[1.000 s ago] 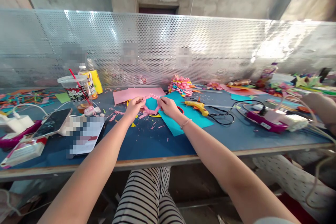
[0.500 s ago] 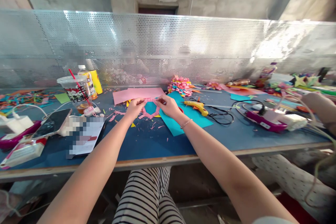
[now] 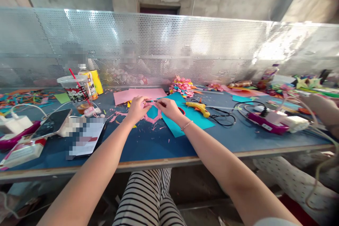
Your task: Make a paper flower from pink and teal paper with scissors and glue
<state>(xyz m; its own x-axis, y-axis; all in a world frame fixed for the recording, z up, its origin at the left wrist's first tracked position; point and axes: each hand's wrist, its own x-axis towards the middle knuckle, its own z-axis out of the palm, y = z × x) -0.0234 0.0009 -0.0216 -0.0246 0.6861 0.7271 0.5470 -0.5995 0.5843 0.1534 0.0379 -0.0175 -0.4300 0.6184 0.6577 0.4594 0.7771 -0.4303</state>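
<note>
A pink paper ring (image 3: 152,119) with angular sides is held at its far edge by both hands. My left hand (image 3: 138,107) pinches the far left part, and my right hand (image 3: 169,107) pinches the far right part close beside it. The fingers hide that stretch of the ring. Under my right wrist lies a blue paper sheet (image 3: 182,125), and a pink paper sheet (image 3: 124,95) lies beyond my hands. Pink paper scraps (image 3: 116,116) are scattered around the ring. A yellow glue gun (image 3: 199,108) rests right of my right hand.
A plastic cup with a red straw (image 3: 76,91), a phone (image 3: 88,139) and a power strip (image 3: 267,122) stand on the blue table (image 3: 159,148). A pink paper flower pile (image 3: 181,86) sits before the perforated screen (image 3: 159,49). Another person's arm (image 3: 317,106) reaches in at right.
My left hand has turned, and its fingers have shifted closer to my right fingers over the ring's far edge. The other person's hand at right has moved slightly left.
</note>
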